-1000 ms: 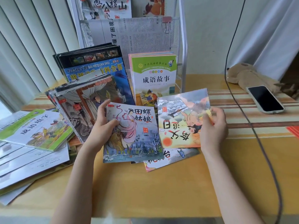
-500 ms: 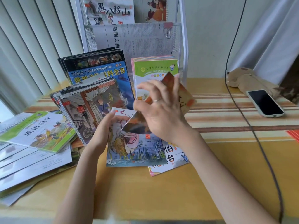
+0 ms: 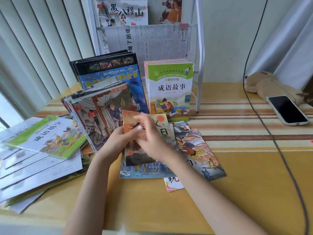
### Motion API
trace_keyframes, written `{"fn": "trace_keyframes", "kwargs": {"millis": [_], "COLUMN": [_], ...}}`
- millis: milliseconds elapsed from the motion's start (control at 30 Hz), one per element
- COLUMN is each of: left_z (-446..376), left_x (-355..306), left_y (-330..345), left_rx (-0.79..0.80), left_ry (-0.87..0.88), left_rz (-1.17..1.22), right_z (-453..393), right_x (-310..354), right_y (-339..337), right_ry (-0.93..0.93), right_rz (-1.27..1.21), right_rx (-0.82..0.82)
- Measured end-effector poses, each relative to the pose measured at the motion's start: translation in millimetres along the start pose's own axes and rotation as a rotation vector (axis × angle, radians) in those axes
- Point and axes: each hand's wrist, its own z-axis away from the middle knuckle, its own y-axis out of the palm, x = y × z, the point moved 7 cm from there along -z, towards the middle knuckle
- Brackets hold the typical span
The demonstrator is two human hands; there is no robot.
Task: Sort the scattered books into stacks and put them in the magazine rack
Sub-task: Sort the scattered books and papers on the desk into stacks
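Item: small picture books [image 3: 194,146], thin, illustrated covers. Location: lying fanned and overlapping on the yellow table [image 3: 152,200], centre of view. One of them, an orange-covered book [image 3: 133,141], is being held up on edge above the rest.

Hands: the left hand [image 3: 116,141] is gripping the orange-covered book along its 9 o'clock edge, thumb on the cover. The right hand [image 3: 149,138] is lying across the cover from 3 o'clock, blurred; fingers look curled onto the book, though the exact grip cannot be told.

Sorted, judged done: a green-covered stack [image 3: 169,89] is standing upright at 12 o'clock, against the foot of the white magazine rack [image 3: 199,56]; a blue encyclopedia stack [image 3: 110,77] is leaning at 11 o'clock, with a leaning stack of painted-cover books [image 3: 98,116] in front of it. The rack's upper pockets are already holding a few titles and printed sheets.

Outstanding, judged: the fanned small books are awaiting squaring; a loose spread of flat books [image 3: 42,150] at 9 o'clock is lying unsorted; the standing stacks are not yet in the rack. Roughly midway.

Other: a phone [image 3: 288,109] at 2 o'clock.
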Motion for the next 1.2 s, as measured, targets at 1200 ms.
{"fn": "trace_keyframes", "kwargs": {"millis": [1200], "left_z": [3.4], "left_x": [-9.5], "left_y": [-5.4], "left_rx": [-0.199], "left_ry": [0.098], "left_rz": [-0.266], "right_z": [50.8], "right_x": [-66.1], "right_y": [-91.7], "right_ry": [0.378], "right_rz": [-0.003], "right_rx": [-0.406]}}
